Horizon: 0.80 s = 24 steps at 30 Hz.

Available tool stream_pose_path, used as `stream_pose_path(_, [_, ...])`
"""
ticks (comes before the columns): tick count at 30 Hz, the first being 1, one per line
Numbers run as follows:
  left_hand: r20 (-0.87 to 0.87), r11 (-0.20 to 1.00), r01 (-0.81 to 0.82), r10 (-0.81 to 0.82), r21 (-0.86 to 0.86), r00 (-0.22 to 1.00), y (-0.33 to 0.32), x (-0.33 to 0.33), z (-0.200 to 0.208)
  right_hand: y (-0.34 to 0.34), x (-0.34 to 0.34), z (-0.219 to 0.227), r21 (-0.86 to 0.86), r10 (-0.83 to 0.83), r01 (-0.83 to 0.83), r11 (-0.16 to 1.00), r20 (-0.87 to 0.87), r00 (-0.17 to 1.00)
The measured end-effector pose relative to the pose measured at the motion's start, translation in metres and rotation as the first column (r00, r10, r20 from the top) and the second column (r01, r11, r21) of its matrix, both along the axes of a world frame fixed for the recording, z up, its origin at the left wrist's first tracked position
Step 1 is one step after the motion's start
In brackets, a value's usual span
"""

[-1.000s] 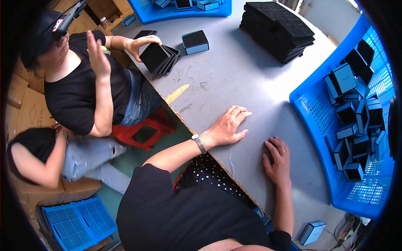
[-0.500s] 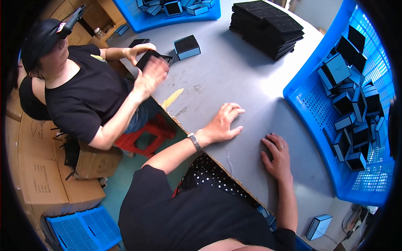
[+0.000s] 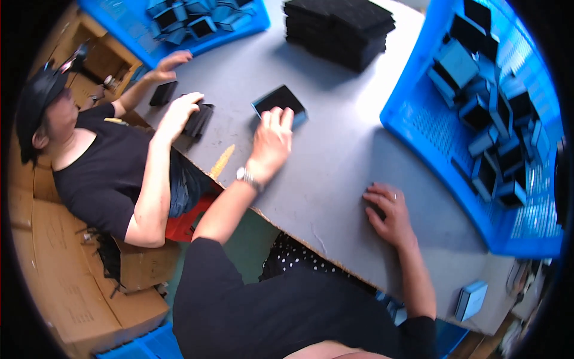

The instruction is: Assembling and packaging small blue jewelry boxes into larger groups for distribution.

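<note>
My left hand (image 3: 272, 140), with a watch on its wrist, is stretched out over the grey table. Its fingers are extended over the near edge of a small box (image 3: 281, 99) with light-blue sides and a black top. Whether the fingertips press on the box I cannot tell. My right hand (image 3: 388, 215), wearing a ring, lies on the table with nothing in it, its fingers loosely apart. To the left, a co-worker's hand (image 3: 179, 116) is over some thin black pieces (image 3: 198, 121), and the other hand is raised.
A tall stack of black sheets (image 3: 338, 30) stands at the far side. Blue baskets hold many small boxes, one at the right (image 3: 430, 161) and one at the far left (image 3: 239, 30). A light-blue box (image 3: 471, 300) lies near the right corner. Cartons (image 3: 72, 281) fill the left.
My left hand has moved forward and left to the small box. The co-worker's hands have parted, with the black pieces now low at the table. The view has shifted; my right hand stays on the table.
</note>
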<state>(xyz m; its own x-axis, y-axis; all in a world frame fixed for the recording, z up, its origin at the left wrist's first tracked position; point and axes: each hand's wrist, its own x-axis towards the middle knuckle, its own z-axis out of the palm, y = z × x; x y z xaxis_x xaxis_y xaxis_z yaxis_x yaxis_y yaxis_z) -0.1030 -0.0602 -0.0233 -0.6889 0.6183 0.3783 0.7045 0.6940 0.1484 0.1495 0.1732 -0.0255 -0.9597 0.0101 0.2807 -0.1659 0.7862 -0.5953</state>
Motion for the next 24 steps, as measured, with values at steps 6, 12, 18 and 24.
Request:
stream_pose_path(6, [0.095, 0.911, 0.407, -0.412, 0.07, 0.906, 0.012, 0.107, 0.042, 0.0, -0.009, -0.003, 0.031, -0.008, 0.009, 0.999, -0.021, 1.0])
stream_pose_path(12, [0.384, 0.736, 0.64, -0.669, 0.221, 0.636, 0.025, 0.058, 0.027, 0.005, -0.006, -0.006, 0.014, 0.021, -0.021, 1.0, -0.055, 0.998])
stream_pose_path(18, [0.313, 0.706, 0.53, -0.695, 0.47, 0.647, 0.029, 0.084, 0.003, -0.001, -0.006, 0.021, -0.375, -0.238, 0.199, 0.905, -0.059, 0.97])
stream_pose_path(24, [0.34, 0.76, 0.504, -0.64, 0.411, 0.689, 0.024, 0.1, 0.002, -0.022, 0.005, 0.083, -0.357, 0.674, -0.575, 0.737, 0.456, 0.581])
